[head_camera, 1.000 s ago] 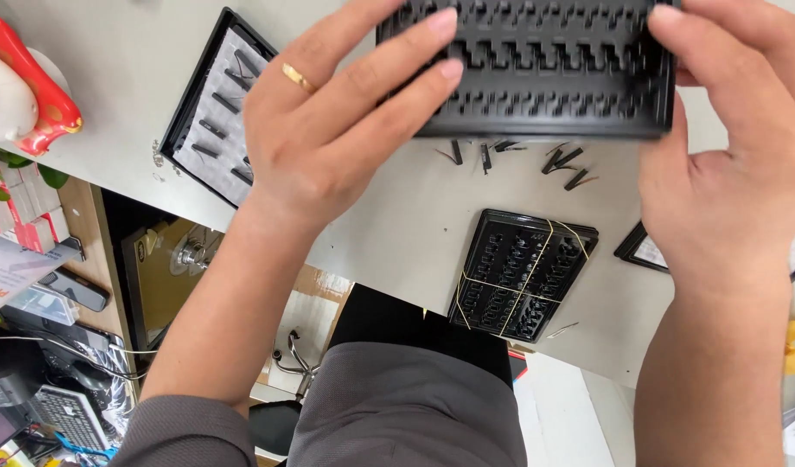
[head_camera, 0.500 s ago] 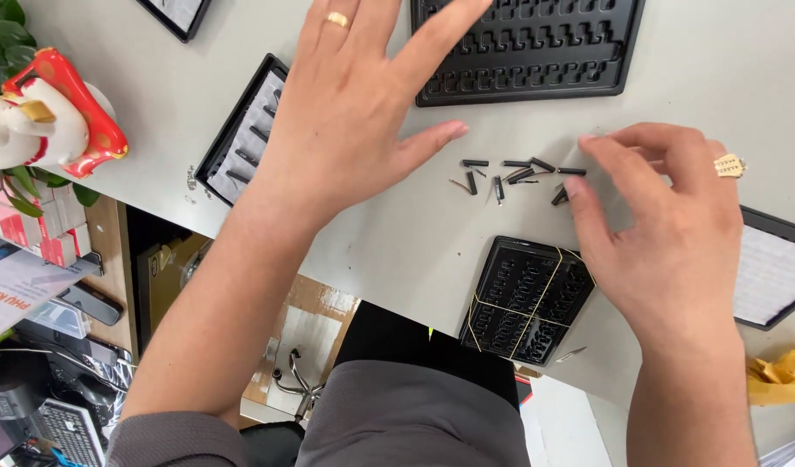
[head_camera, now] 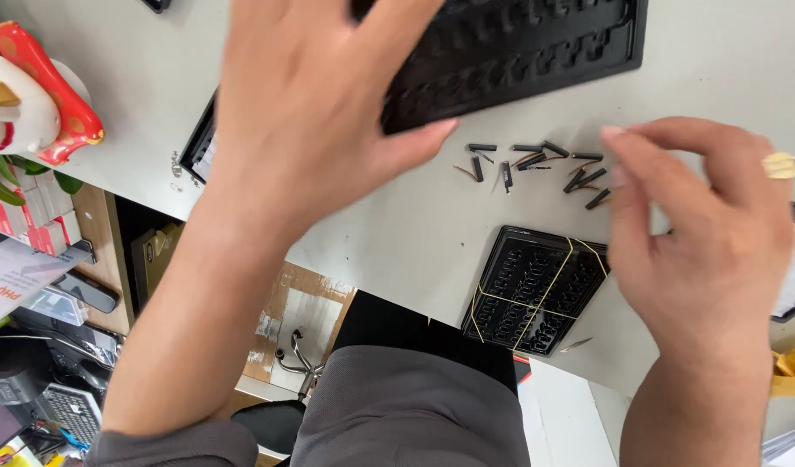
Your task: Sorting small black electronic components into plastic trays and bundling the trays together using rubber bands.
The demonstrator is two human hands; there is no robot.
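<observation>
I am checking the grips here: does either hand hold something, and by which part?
Nothing is clearly held. The left hand lies flat on the black tray, covering its near left part. The right hand has fingertips by the small black parts, grip not closed.

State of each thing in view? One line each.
Left hand: open, flat on the big tray.
Right hand: open, fingertips at the parts.
Big tray: flat on the table, slots look empty.
Small trays: stacked, rubber-banded.
Parts: loose, scattered.
</observation>
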